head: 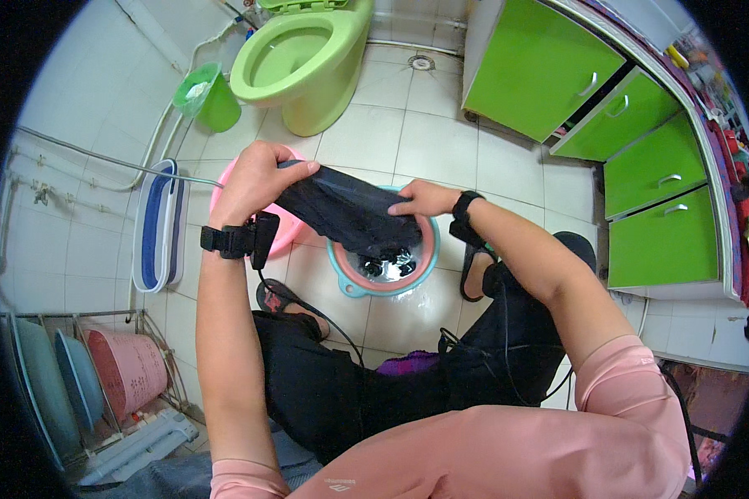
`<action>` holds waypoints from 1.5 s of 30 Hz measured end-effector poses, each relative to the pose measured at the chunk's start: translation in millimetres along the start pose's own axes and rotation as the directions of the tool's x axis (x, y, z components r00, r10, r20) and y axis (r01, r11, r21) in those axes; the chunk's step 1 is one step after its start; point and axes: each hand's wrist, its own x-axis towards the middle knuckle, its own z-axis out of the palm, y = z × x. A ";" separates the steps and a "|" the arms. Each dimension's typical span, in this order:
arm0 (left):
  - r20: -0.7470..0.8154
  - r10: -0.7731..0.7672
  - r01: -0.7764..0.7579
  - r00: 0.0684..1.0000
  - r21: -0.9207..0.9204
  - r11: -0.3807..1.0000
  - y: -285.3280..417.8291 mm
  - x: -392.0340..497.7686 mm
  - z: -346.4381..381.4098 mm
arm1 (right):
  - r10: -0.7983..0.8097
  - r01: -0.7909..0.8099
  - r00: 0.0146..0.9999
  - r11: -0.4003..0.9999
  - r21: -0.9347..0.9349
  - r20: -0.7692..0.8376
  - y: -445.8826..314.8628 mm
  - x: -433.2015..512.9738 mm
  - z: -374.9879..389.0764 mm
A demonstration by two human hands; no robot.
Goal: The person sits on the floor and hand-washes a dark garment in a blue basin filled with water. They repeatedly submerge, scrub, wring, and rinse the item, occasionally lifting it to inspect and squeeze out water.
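Observation:
A dark, wet-looking cloth (349, 206) is stretched between my two hands above a basin. My left hand (262, 174) grips its upper left end, thumb on top. My right hand (425, 201) pinches the other end near the basin's far right side. Below hangs the round basin (434, 249), pink inside with a light blue rim, holding water with shiny reflections; the cloth's lower edge covers part of it. Behind my left hand and wrist stands a pink basin (285, 234), partly hidden, with a thin hose reaching its rim.
A green toilet (324, 81) and green waste bin (221, 106) stand beyond. Green cabinets (537, 68) line the right. A folded blue-and-white basin (178, 231) leans at the left wall, above a rack (109, 315) of basins. Cables from my wristbands cross my lap.

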 end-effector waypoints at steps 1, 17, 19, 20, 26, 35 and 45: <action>0.033 -0.014 0.014 0.999 0.028 1.000 -6.9 -3.5 -1.4 | 0.059 -0.064 0.996 0.995 0.077 0.062 5.0 -1.0 -8.6; 0.200 -0.186 0.201 0.962 -0.056 0.978 -115.2 -17.1 -11.3 | 0.055 0.015 0.941 0.979 0.203 -0.334 9.9 -25.5 -73.5; 0.189 -0.251 0.285 0.949 -0.183 0.941 -112.0 -16.2 -7.3 | 0.245 -0.150 0.952 0.896 0.419 -0.183 9.1 -27.0 -73.8; 0.182 -0.289 0.331 0.940 -0.271 0.904 -108.7 -15.1 -4.4 | 0.289 -0.175 0.944 0.849 0.498 -0.160 9.3 -27.2 -74.9; 0.149 -0.489 0.393 0.860 -0.803 0.448 -103.5 6.4 59.4 | 0.407 -0.150 0.899 0.632 0.761 -0.161 17.8 -10.5 -56.2; 0.543 -0.434 0.248 0.719 -0.784 -0.569 -163.0 6.1 262.0 | 0.475 -0.267 0.879 0.429 0.863 0.036 56.4 44.7 22.4; -0.235 -0.864 0.445 0.445 -0.780 0.440 -163.9 17.9 369.7 | -0.013 0.019 0.853 1.000 0.006 -0.522 103.9 97.3 129.1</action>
